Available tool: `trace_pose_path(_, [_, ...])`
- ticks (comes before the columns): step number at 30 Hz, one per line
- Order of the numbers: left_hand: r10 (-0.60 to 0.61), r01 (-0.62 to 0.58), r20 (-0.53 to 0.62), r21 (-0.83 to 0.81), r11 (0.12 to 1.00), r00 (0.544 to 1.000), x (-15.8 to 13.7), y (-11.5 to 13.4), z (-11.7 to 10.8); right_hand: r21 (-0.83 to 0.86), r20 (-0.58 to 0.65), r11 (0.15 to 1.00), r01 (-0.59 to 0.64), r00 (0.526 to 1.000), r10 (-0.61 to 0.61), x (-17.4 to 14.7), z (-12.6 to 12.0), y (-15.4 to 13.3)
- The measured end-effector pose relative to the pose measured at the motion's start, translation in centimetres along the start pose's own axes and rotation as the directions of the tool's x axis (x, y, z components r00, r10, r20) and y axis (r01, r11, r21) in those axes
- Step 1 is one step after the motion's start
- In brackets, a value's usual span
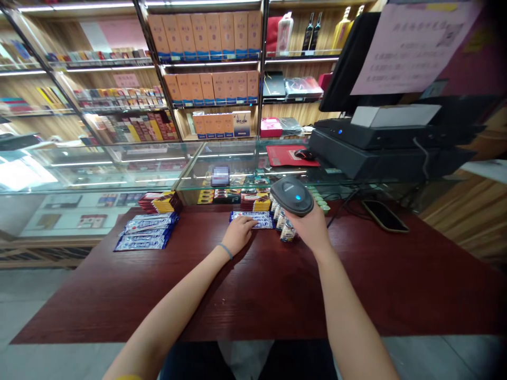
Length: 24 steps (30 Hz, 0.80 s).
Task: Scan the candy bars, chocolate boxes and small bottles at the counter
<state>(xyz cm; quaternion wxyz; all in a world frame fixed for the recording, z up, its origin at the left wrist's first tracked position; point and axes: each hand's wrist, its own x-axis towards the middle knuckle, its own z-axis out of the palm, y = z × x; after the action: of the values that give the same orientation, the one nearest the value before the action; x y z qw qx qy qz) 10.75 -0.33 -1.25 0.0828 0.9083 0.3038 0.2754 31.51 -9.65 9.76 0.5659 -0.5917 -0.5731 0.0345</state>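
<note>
A black barcode scanner [292,194] with a lit blue light is gripped in my right hand [313,226], its head raised over the dark red table. My left hand [240,232] lies on a blue-and-white packet [262,219], fingers stretched across its top and not wrapped round it. Just to the right of this packet, small cream-coloured cans or bottles [288,232] stand in a row, partly hidden by the scanner. A pile of similar blue-and-white packets [146,232] is spread on the table's left side.
Red and yellow boxes [160,202] are stacked against the glass display counter [222,153]. A phone [385,215] lies at the right, near black cables. Beyond are a red mouse pad [285,156], a monitor [350,63] and shelves of boxed goods [206,37].
</note>
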Motion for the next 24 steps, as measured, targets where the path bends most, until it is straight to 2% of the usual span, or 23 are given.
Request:
trace_pose_path(6, [0.012, -0.016, -0.061, -0.065, 0.998, 0.998, -0.1, -0.2, -0.7, -0.015, 0.026, 1.0, -0.022, 0.999, 0.022, -0.4, 0.5, -0.7])
trace_pose_path(10, [-0.046, 0.039, -0.169, -0.043, 0.998, 0.984, -1.8, -1.8, -3.6, -0.03, 0.026, 0.999, 0.039, 0.999, -0.038, -1.1, 1.8, -1.0])
trace_pose_path(16, [-0.183, 0.224, -0.3, 0.109, 0.968, 0.936, -8.1, -7.8, -10.2, 0.009, 0.105, 0.995, 0.102, 0.989, -0.102, -3.2, 4.4, -2.2])
trace_pose_path(21, [-0.268, 0.362, -0.331, 0.264, 0.894, 0.905, -13.6, -13.0, -15.1, -0.052, 0.258, 0.996, 0.072, 0.964, -0.056, -5.3, 6.7, -3.6])
trace_pose_path(24, [-0.308, 0.416, -0.32, 0.365, 0.833, 0.896, -16.0, -14.5, -17.1, -0.078, 0.336, 0.984, 0.159, 0.934, -0.124, -6.6, 8.1, -4.1])
